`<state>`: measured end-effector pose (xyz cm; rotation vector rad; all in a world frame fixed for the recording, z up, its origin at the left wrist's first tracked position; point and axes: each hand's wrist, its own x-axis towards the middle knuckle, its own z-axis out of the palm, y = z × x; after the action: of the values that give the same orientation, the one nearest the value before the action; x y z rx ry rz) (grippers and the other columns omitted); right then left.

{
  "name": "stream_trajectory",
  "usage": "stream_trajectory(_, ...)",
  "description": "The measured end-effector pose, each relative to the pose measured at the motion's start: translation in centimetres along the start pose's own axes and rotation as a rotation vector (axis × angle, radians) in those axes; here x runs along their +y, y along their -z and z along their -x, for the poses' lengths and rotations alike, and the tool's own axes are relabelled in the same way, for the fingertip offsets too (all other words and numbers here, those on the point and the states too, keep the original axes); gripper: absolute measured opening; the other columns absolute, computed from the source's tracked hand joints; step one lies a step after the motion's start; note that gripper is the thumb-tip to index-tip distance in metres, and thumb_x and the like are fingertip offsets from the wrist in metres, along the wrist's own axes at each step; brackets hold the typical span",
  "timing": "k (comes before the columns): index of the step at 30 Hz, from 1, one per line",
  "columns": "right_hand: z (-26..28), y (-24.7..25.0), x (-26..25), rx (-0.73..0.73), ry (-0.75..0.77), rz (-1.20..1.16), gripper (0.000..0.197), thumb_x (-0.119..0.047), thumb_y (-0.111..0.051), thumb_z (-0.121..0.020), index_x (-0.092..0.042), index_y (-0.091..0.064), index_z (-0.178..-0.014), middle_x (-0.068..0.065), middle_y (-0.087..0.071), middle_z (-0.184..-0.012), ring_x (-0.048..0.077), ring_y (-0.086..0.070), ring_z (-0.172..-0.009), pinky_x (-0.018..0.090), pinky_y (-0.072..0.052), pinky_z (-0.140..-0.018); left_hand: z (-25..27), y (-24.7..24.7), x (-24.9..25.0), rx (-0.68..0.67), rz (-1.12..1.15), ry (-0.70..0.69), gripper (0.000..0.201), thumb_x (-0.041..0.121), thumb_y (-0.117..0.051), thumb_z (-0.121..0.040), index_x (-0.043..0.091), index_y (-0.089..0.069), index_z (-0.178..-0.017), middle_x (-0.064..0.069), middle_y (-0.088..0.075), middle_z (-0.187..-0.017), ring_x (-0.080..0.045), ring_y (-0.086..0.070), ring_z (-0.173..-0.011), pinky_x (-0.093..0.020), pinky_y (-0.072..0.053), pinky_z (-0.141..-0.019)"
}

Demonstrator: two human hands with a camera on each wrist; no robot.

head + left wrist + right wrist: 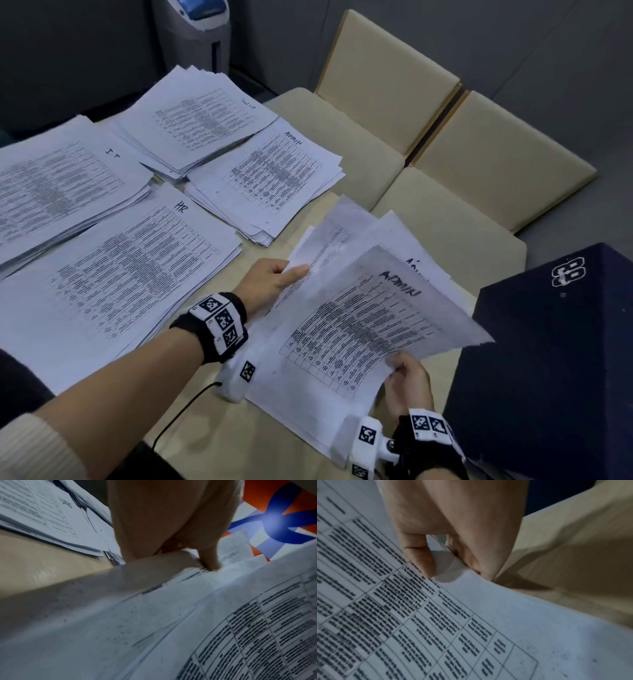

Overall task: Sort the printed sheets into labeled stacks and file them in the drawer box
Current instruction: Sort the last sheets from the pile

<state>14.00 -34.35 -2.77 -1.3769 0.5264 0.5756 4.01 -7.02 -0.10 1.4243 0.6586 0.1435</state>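
My right hand pinches the top ADMIN sheet; left hand grips the fanned remainder. Peel singly toward the ADMIN stack at eleven o'clock.

The left forearm reached forward, a black band with white coded marker tiles strapped round its wrist. The left hand pinched the near-left edge of a fan of white printed sheets, thumb on top. The right hand, nearer the body and wearing a matching band, gripped the sheets' lower corner between thumb and curled fingers.
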Motion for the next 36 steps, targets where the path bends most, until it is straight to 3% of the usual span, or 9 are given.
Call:
stream_trajectory(3,0.2,0.4,0.4,0.036,0.052,0.024,0.027,0.009,-0.049,-0.071,-0.016,-0.040,-0.065,0.000,-0.040,-0.067,0.018,-0.038,-0.069,0.032,-0.032,-0.075,-0.8,0.6,-1.7,0.058,-0.032,-0.005,0.052,0.054,-0.062,-0.089,0.003,-0.056,-0.077,-0.005,-0.041,-0.072,-0.017,-0.036,-0.064,-0.031,-0.033,-0.064)
stream_trajectory(7,-0.1,1.0,0.0,0.025,0.093,0.003,0.025,0.011,-0.046,-0.076,-0.011,-0.042,-0.066,0.003,-0.042,-0.070,0.021,-0.041,-0.074,0.034,-0.033,-0.081,-1.6,0.6,-2.9,0.057,-0.004,0.044,0.042,0.047,-0.056,-0.095,0.007,-0.066,-0.099,0.000,-0.066,-0.103,-0.019,-0.061,-0.094,-0.034,-0.043,-0.089)
stream_trajectory(11,-0.8,1.2,-0.4,0.000,0.073,0.019,0.022,0.001,-0.057,-0.072,-0.011,-0.041,-0.064,0.003,-0.037,-0.074,0.021,-0.039,-0.073,0.030,-0.033,-0.077,-0.7,-0.6,-1.4,0.031,0.110,0.132,0.054,0.046,-0.055,-0.098,0.010,-0.054,-0.138,-0.001,-0.052,-0.145,-0.016,-0.048,-0.132,-0.030,-0.034,-0.105)
stream_trajectory(15,-1.6,2.3,0.7,-0.114,-0.077,0.005,0.039,-0.011,-0.066,-0.056,-0.011,-0.053,-0.093,0.016,-0.052,-0.092,0.035,-0.050,-0.088,0.045,-0.037,-0.087,-0.4,-1.4,-0.4,-0.083,0.092,0.245,0.077,0.074,-0.055,-0.083,0.018,-0.056,-0.136,0.008,-0.049,-0.143,-0.015,-0.046,-0.132,-0.042,-0.032,-0.116)
stream_trajectory(18,-1.4,1.6,0.4,-0.131,-0.056,0.074,0.017,-0.006,-0.064,-0.073,-0.007,-0.058,-0.089,0.014,-0.060,-0.086,0.032,-0.058,-0.082,0.038,-0.044,-0.080,-0.4,-1.7,0.1,-0.166,0.175,0.360,0.096,0.091,-0.048,-0.067,0.011,-0.073,-0.114,-0.011,-0.073,-0.114,-0.028,-0.068,-0.106,-0.039,-0.051,-0.097)
stream_trajectory(21,-1.1,0.5,-0.1,-0.024,0.136,0.134,0.018,0.008,-0.051,-0.088,-0.005,-0.062,-0.085,0.004,-0.066,-0.077,0.019,-0.062,-0.073,0.030,-0.047,-0.073,-0.8,-1.9,-0.3,-0.036,-0.108,0.218,0.062,0.064,-0.050,-0.092,0.008,-0.076,-0.101,-0.008,-0.074,-0.103,-0.022,-0.066,-0.098,-0.033,-0.047,-0.092)
stream_trajectory(25,-0.2,-0.3,0.0,0.053,0.243,0.156,0.029,0.013,-0.041,-0.090,-0.011,-0.052,-0.078,-0.002,-0.058,-0.067,0.014,-0.050,-0.069,0.022,-0.045,-0.067,-2.1,-0.8,-2.4,0.284,-0.680,0.211,0.042,0.040,-0.071,-0.087,0.009,-0.058,-0.113,-0.007,-0.065,-0.109,-0.024,-0.061,-0.094,-0.033,-0.049,-0.079)
stream_trajectory(34,0.3,-0.2,-0.2,0.011,0.138,0.082,0.025,0.005,-0.050,-0.083,-0.008,-0.043,-0.063,0.003,-0.043,-0.069,0.019,-0.044,-0.069,0.031,-0.036,-0.076,-3.7,-1.6,-3.5,0.172,-0.959,0.239,0.066,0.046,-0.078,-0.079,0.007,-0.044,-0.119,-0.013,-0.049,-0.118,-0.032,-0.056,-0.107,-0.038,-0.048,-0.082)
stream_trajectory(36,1.0,-0.6,-0.5,0.000,0.121,0.074,0.019,0.005,-0.050,-0.084,-0.006,-0.048,-0.068,0.005,-0.051,-0.066,0.019,-0.052,-0.066,0.027,-0.043,-0.068,-3.7,-1.7,-3.4,0.109,-0.979,0.234,0.048,0.040,-0.077,-0.082,0.010,-0.049,-0.106,-0.011,-0.053,-0.104,-0.031,-0.059,-0.098,-0.035,-0.047,-0.075)
